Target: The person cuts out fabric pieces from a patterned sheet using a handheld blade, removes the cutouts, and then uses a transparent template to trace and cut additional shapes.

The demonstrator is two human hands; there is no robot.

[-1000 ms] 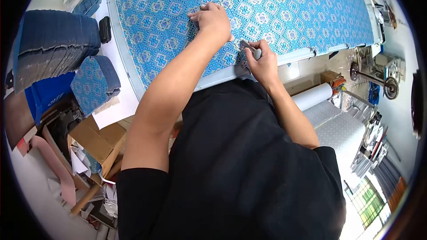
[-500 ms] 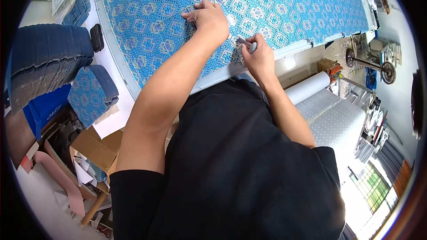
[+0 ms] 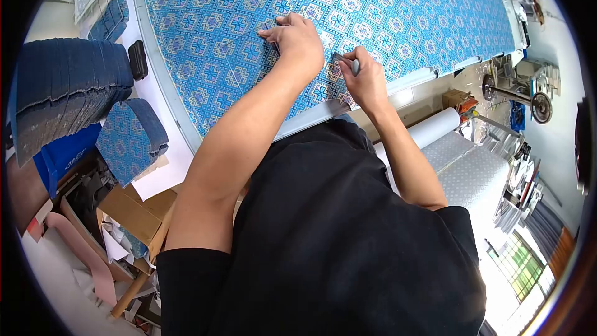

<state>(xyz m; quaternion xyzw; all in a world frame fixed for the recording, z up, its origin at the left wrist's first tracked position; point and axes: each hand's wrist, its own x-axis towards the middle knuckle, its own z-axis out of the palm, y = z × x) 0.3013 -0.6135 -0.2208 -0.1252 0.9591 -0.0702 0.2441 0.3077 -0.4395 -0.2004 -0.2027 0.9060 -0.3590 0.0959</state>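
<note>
From the head camera we see our left hand point(image 3: 297, 40) pressed flat on the blue patterned fabric point(image 3: 373, 6), fingers close together, holding it down on the worktop point(image 3: 311, 118). Just beside it, our right hand point(image 3: 364, 81) has its fingers curled tight round a small grey tool point(image 3: 346, 62), whose tip touches the cloth near the front edge. Off to our left lie stacks of cut blue pieces point(image 3: 68, 90) and a small black object point(image 3: 137, 59); a white roll point(image 3: 435, 127) rests below the worktop.
</note>
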